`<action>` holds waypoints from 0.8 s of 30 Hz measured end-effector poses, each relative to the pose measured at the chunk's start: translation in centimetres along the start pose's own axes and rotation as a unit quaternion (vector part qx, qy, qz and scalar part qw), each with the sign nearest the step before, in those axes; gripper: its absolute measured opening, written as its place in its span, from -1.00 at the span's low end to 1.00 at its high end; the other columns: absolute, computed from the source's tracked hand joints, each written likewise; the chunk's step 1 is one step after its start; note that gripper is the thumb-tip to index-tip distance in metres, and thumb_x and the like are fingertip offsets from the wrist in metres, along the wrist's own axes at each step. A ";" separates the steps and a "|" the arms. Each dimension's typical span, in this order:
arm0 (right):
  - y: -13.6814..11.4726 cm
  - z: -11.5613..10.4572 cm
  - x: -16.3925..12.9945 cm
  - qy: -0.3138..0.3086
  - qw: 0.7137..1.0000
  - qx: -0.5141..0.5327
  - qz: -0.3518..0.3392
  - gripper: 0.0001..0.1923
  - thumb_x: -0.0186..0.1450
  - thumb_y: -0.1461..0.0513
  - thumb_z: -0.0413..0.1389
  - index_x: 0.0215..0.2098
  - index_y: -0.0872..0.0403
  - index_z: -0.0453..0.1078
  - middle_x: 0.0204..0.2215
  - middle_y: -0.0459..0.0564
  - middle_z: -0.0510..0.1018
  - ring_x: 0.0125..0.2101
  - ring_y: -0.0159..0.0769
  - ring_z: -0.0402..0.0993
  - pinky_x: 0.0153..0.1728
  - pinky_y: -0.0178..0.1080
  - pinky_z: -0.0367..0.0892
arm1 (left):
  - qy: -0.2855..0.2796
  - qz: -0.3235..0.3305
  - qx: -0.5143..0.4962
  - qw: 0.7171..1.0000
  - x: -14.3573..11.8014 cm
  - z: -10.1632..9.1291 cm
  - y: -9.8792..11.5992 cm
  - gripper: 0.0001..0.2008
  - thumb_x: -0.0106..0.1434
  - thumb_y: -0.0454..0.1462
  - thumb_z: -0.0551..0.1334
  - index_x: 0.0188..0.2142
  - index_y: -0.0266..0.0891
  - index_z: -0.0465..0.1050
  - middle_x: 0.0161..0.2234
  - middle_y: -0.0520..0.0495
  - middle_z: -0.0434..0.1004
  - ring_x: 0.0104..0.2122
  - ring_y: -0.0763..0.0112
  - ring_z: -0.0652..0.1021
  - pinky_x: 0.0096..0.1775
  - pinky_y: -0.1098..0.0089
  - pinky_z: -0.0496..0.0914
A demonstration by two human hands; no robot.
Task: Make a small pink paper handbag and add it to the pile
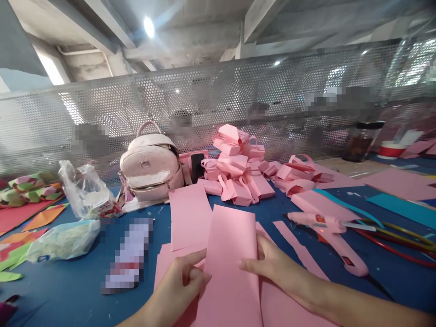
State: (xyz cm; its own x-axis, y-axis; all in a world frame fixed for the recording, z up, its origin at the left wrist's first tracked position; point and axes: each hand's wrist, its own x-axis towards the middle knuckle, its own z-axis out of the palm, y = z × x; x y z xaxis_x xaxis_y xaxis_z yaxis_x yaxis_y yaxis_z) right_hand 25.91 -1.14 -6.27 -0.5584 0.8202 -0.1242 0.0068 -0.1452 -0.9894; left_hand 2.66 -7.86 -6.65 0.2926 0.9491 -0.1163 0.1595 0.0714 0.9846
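A folded sheet of pink paper (229, 263) stands tilted up in front of me, between my two hands. My right hand (269, 261) grips its right edge, thumb on the front face and fingers behind. At the left edge, my left hand (185, 281) has its fingers curled, the thumb at the paper's border and the index finger reaching toward its back. More flat pink paper (190, 215) lies beneath and behind the folded sheet. A pink glue gun (332, 231) rests on the blue table to the right, beside a narrow pink strip (296, 247).
Farther back rises a pile of folded pink paper pieces (238, 168), next to a pale pink backpack (151, 165). Plastic bags (64, 240) and coloured paper sit left. Red and yellow cords (398, 240) and a dark-lidded jar (363, 141) are right. A perforated metal screen (211, 86) borders the table.
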 end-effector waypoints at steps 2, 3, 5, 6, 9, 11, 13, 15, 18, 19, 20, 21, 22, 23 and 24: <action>0.0 0.0 0.0 -0.007 1.000 0.007 0.004 -0.21 0.16 0.05 0.37 0.25 0.06 0.20 0.15 0.14 0.48 0.13 0.01 0.44 0.10 -0.01 0.42 | 0.000 0.001 -0.001 1.000 0.0 -0.1 -0.1 -0.45 0.35 -0.05 0.24 0.20 -0.34 0.41 -0.61 0.20 0.03 -0.56 0.53 0.04 -0.49 0.46 -0.01; 0.0 -0.1 0.0 -0.010 1.000 0.008 0.004 -0.24 0.18 0.04 0.35 0.24 0.07 0.21 0.15 0.14 0.48 0.13 0.00 0.44 0.10 -0.02 0.42 | -0.001 0.002 -0.005 1.000 0.0 -0.1 -0.2 -0.45 0.35 -0.03 0.24 0.20 -0.32 0.42 -0.61 0.20 0.03 -0.56 0.53 0.04 -0.49 0.47 -0.01; 0.1 -0.2 0.0 -0.015 1.000 0.007 0.003 -0.26 0.19 0.04 0.35 0.23 0.07 0.23 0.14 0.13 0.48 0.12 -0.01 0.46 0.09 -0.04 0.43 | -0.009 0.000 -0.019 1.000 0.0 -0.2 -0.2 -0.44 0.33 0.01 0.26 0.19 -0.29 0.44 -0.61 0.19 0.03 -0.56 0.54 0.04 -0.49 0.48 0.00; 0.1 -0.3 0.0 -0.019 1.000 0.007 0.004 -0.27 0.19 0.04 0.36 0.22 0.07 0.24 0.13 0.13 0.50 0.11 -0.02 0.47 0.09 -0.05 0.44 | -0.016 -0.003 -0.029 0.999 0.1 -0.2 -0.2 -0.44 0.32 0.03 0.28 0.17 -0.27 0.47 -0.61 0.19 0.05 -0.56 0.55 0.05 -0.49 0.49 0.01; 0.3 -0.5 0.0 -0.044 0.999 0.012 0.012 -0.28 0.18 0.07 0.37 0.22 0.08 0.27 0.07 0.11 0.56 0.07 -0.03 0.51 0.07 -0.05 0.45 | -0.045 -0.022 -0.081 0.995 0.2 -0.3 0.2 -0.48 0.24 0.06 0.34 0.02 -0.27 0.59 -0.57 0.09 0.29 -0.56 0.58 0.19 -0.47 0.52 0.13; 0.3 -0.5 0.0 -0.072 0.997 0.018 0.013 -0.29 0.17 0.09 0.39 0.21 0.08 0.29 0.04 0.10 0.58 0.05 -0.03 0.52 0.08 -0.04 0.44 | -0.055 -0.041 -0.123 0.990 0.3 -0.5 0.4 -0.54 0.20 0.04 0.38 -0.12 -0.28 0.66 -0.50 -0.01 0.44 -0.54 0.55 0.33 -0.44 0.52 0.24; 0.3 -0.3 0.0 -0.098 0.995 0.027 0.012 -0.28 0.16 0.09 0.40 0.21 0.08 0.31 0.04 0.10 0.59 0.05 -0.02 0.53 0.08 -0.03 0.44 | -0.046 -0.054 -0.157 0.985 0.5 -0.7 0.3 -0.60 0.16 0.02 0.42 -0.29 -0.30 0.68 -0.51 -0.03 0.46 -0.53 0.51 0.41 -0.43 0.50 0.33; 0.3 -0.1 -0.1 -0.118 0.992 0.036 0.010 -0.28 0.15 0.09 0.40 0.21 0.06 0.31 0.05 0.11 0.58 0.06 -0.02 0.53 0.08 -0.02 0.44 | -0.029 -0.055 -0.177 0.982 0.7 -0.9 0.1 -0.61 0.11 0.01 0.46 -0.44 -0.32 0.64 -0.58 0.01 0.40 -0.56 0.51 0.42 -0.45 0.50 0.36; 0.4 0.3 -0.2 -0.139 0.989 0.051 0.002 -0.30 0.17 0.11 0.40 0.21 0.06 0.32 0.07 0.11 0.57 0.07 -0.02 0.52 0.09 -0.02 0.43 | -0.005 -0.054 -0.190 0.980 0.9 -1.0 -0.1 -0.60 0.04 0.00 0.50 -0.52 -0.33 0.60 -0.62 0.04 0.36 -0.60 0.54 0.38 -0.49 0.51 0.34; 0.4 0.4 -0.2 -0.145 0.988 0.055 -0.001 -0.31 0.17 0.11 0.40 0.20 0.06 0.33 0.07 0.12 0.57 0.08 -0.02 0.52 0.09 -0.01 0.43 | 0.006 -0.052 -0.195 0.979 1.0 -1.0 -0.1 -0.59 0.02 0.00 0.52 -0.52 -0.33 0.59 -0.63 0.06 0.34 -0.61 0.56 0.36 -0.50 0.51 0.33; 0.4 0.6 -0.3 -0.153 0.987 0.058 0.000 -0.32 0.17 0.11 0.39 0.20 0.06 0.34 0.07 0.12 0.58 0.08 -0.01 0.51 0.10 0.00 0.42 | 0.020 -0.051 -0.202 0.978 1.0 -1.0 -0.1 -0.58 -0.01 0.01 0.53 -0.52 -0.33 0.59 -0.64 0.08 0.31 -0.62 0.58 0.33 -0.50 0.51 0.33; 0.3 0.7 -0.4 -0.161 0.985 0.061 0.002 -0.32 0.17 0.11 0.39 0.20 0.06 0.34 0.06 0.12 0.58 0.08 0.00 0.51 0.10 0.02 0.41 | 0.034 -0.049 -0.209 0.976 1.0 -1.0 0.0 -0.57 -0.04 0.01 0.54 -0.53 -0.32 0.58 -0.65 0.11 0.27 -0.63 0.60 0.30 -0.50 0.51 0.32; 0.3 0.9 -0.5 -0.167 0.984 0.061 0.004 -0.31 0.16 0.11 0.39 0.20 0.06 0.34 0.07 0.12 0.58 0.08 0.02 0.51 0.11 0.02 0.41 | 0.050 -0.048 -0.215 0.974 1.1 -1.0 0.0 -0.56 -0.06 0.02 0.55 -0.55 -0.32 0.56 -0.66 0.13 0.24 -0.64 0.61 0.27 -0.50 0.51 0.31; 0.2 1.0 -0.5 -0.172 0.983 0.058 0.007 -0.30 0.16 0.12 0.40 0.21 0.06 0.34 0.07 0.13 0.57 0.08 0.02 0.51 0.11 0.03 0.41 | 0.064 -0.047 -0.220 0.972 1.1 -0.9 0.0 -0.55 -0.08 0.03 0.56 -0.58 -0.32 0.54 -0.66 0.14 0.22 -0.64 0.62 0.25 -0.51 0.51 0.31; 0.2 1.1 -0.6 -0.175 0.983 0.054 0.010 -0.29 0.16 0.12 0.40 0.22 0.06 0.33 0.08 0.14 0.56 0.08 0.03 0.51 0.10 0.03 0.41 | 0.077 -0.047 -0.222 0.971 1.1 -0.9 0.1 -0.53 -0.09 0.03 0.56 -0.60 -0.32 0.52 -0.67 0.14 0.21 -0.64 0.63 0.25 -0.51 0.51 0.31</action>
State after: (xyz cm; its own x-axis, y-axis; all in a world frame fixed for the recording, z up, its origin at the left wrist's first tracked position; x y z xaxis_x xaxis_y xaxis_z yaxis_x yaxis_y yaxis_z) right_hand 25.35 -2.26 -6.31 -0.8099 0.5795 -0.0908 -0.0571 -0.2320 -0.9710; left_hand 2.13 -6.56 -6.60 0.1458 0.9643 -0.2211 -0.2544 0.2525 0.9336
